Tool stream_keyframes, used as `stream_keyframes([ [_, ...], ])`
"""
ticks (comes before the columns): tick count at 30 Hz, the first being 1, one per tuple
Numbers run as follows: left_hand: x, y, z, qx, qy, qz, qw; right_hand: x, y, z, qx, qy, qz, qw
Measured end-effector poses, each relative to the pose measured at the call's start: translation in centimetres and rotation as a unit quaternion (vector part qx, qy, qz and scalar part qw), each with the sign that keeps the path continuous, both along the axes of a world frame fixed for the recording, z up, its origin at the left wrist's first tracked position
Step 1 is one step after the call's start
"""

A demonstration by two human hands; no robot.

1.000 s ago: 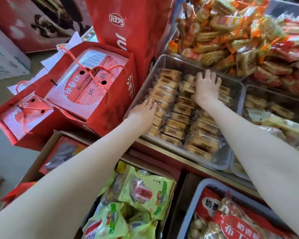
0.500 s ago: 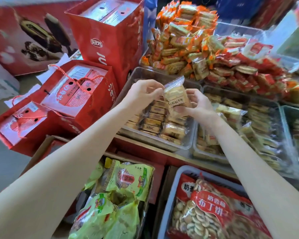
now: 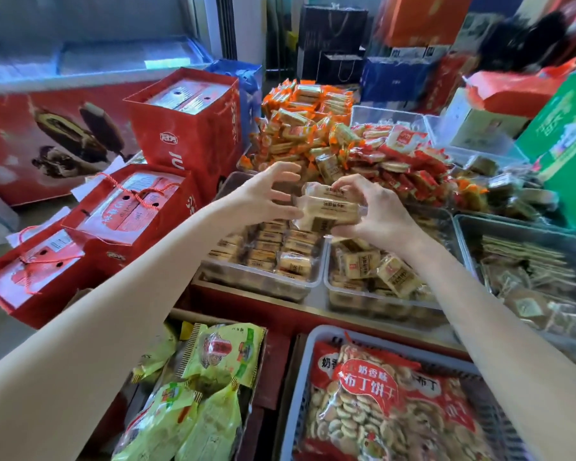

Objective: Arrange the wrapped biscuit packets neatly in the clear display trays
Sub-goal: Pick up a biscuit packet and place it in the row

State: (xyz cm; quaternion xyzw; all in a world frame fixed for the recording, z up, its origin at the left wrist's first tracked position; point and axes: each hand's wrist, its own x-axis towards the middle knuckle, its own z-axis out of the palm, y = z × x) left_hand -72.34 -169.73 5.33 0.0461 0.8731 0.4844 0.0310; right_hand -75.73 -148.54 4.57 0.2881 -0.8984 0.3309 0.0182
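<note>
Nearest the camera, a grey basket (image 3: 305,377) holds a big red bag of round biscuits (image 3: 389,410), and to its left lie green snack bags (image 3: 213,357). Both bare forearms reach forward over them.

Past a red ledge sit 2 clear trays side by side. The left tray (image 3: 263,287) holds wrapped biscuit packets laid in rows; the right tray (image 3: 376,302) holds similar packets lying loose and tilted. Further right is another clear tray (image 3: 473,241) of darker packets.

Above the gap between the 2 trays, the right hand (image 3: 376,211) grasps a small stack of biscuit packets (image 3: 326,207), about 3, with fingers curled over the top and thumb beneath. The left hand (image 3: 266,194) touches the stack's left end with thumb and fingertips, its fingers spread; whether it is truly gripping I cannot tell.

To the left stand red gift bags (image 3: 130,211) with rope handles. Beyond the hands rise heaps of orange packets (image 3: 300,128) and red packets (image 3: 403,168), then blurred boxes and dark bags at the back.
</note>
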Motion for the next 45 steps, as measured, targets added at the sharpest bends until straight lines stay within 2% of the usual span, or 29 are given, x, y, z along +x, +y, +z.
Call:
stream_keyframes([
  [3,0.6,1.6,0.9,-0.018,0.000,-0.061,0.998,0.7,0.5,0.3,-0.047,0.018,0.007,0.999],
  [7,1.2,2.3,1.0,-0.064,0.047,-0.013,0.997,1.3,0.8,0.5,-0.097,0.011,0.023,0.995],
  [9,1.7,1.9,0.9,-0.010,0.036,0.010,0.999,1.5,1.4,0.7,-0.160,-0.037,0.029,0.986],
  [12,2.6,0.9,0.7,0.077,0.011,0.018,0.997,1.5,2.7,1.0,-0.286,-0.136,0.003,0.949],
  [16,3.2,0.2,0.8,0.110,-0.017,-0.004,0.994,1.1,2.5,0.6,-0.239,-0.131,-0.015,0.962],
  [21,3.2,0.1,1.1,0.129,-0.032,-0.022,0.991,0.6,1.0,0.9,-0.258,-0.112,-0.057,0.958],
  [28,2.1,0.7,1.5,0.203,-0.097,-0.024,0.974,-0.5,0.3,0.9,-0.184,-0.001,-0.117,0.976],
  [32,1.6,0.5,1.4,0.216,-0.100,-0.016,0.971,-0.6,0.9,1.3,-0.314,-0.107,-0.136,0.934],
  [37,1.5,-0.4,1.0,0.306,-0.115,-0.006,0.945,-0.7,2.2,1.4,-0.277,-0.225,-0.064,0.932],
  [41,1.4,0.0,1.6,0.305,-0.115,-0.019,0.945,-0.6,1.7,1.4,-0.384,-0.232,-0.052,0.892],
  [45,1.1,-0.1,1.9,0.308,-0.109,0.001,0.945,-1.1,2.5,1.4,-0.453,-0.235,-0.108,0.853],
])
